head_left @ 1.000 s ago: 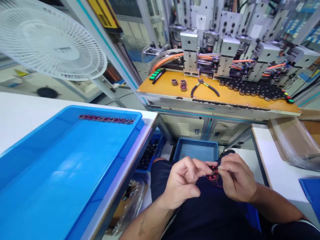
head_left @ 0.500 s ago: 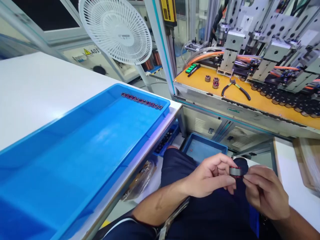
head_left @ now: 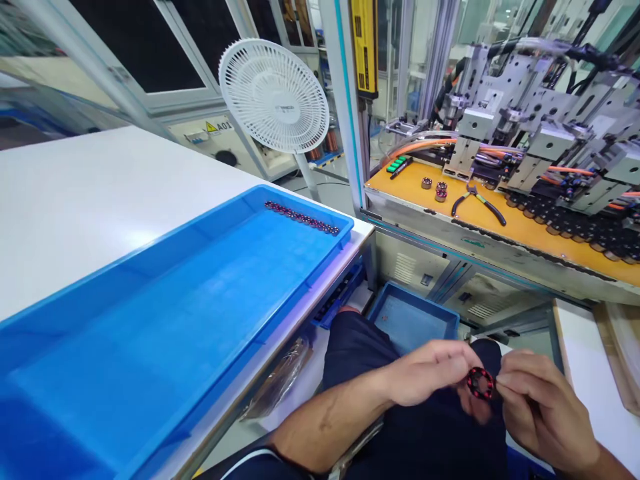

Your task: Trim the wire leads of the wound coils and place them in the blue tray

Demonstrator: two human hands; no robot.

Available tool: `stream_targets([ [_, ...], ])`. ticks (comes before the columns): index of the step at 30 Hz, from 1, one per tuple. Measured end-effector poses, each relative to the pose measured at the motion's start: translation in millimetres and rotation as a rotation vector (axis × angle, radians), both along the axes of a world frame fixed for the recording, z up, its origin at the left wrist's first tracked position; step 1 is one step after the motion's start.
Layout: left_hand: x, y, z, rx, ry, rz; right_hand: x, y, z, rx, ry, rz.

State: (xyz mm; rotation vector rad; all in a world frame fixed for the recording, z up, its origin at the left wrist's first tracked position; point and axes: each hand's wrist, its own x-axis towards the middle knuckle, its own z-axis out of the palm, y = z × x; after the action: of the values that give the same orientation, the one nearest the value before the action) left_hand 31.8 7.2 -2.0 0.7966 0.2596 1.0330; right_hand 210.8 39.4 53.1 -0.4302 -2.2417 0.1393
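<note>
Above my lap, my left hand (head_left: 440,373) grips a small ring-shaped motor stator (head_left: 481,383) with red parts around its face. Its round open side is turned up toward the camera. My right hand (head_left: 543,400) is closed in a pinch at the stator's right edge. What lies between those fingertips is too small to make out. A row of similar stators (head_left: 301,218) stands along the far end of the large blue tray (head_left: 190,287) on my left.
The tray sits on a white table (head_left: 125,173). Ahead is a machine with an orange worktop (head_left: 400,183), bearing pliers (head_left: 475,199), several stators and a dark row of parts (head_left: 565,223). A white fan (head_left: 275,97) stands behind. A blue bin (head_left: 415,320) lies low ahead.
The stator has turned from edge-on to showing its round face, with my left fingers shifted around it. Both hands sit slightly lower in the picture; the camera view has tilted up.
</note>
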Motion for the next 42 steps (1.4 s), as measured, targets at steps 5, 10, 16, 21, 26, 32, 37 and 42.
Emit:
stream_targets([
  [5,0.0,-3.9,-1.9,0.030,0.057,0.066,-0.2,1.0,0.7,0.018,-0.005,-0.049],
  [10,0.0,-9.2,8.1,0.065,0.021,0.391,-16.1,-3.3,4.7,-0.101,0.104,-0.148],
  [16,-7.2,-1.0,11.0,0.028,-0.182,0.376,-24.7,0.2,10.4,-0.252,0.224,-0.047],
  [21,-5.4,2.6,7.1,-0.044,0.019,0.064,-18.1,3.2,8.9,-0.273,0.216,0.044],
  [26,-4.6,-2.4,7.6,0.003,0.120,0.130,-16.8,4.7,5.4,-0.272,0.231,0.039],
  [32,-4.3,-3.4,11.2,0.146,0.184,0.470,-20.5,6.0,1.5,-0.286,0.311,-0.052],
  [37,-2.4,-0.9,6.0,0.223,0.232,0.675,-24.0,3.0,-3.8,-0.323,0.367,-0.071],
  [42,-3.3,2.6,0.4,0.300,0.335,0.763,-29.8,-5.3,-10.6,-0.553,0.521,-0.092],
])
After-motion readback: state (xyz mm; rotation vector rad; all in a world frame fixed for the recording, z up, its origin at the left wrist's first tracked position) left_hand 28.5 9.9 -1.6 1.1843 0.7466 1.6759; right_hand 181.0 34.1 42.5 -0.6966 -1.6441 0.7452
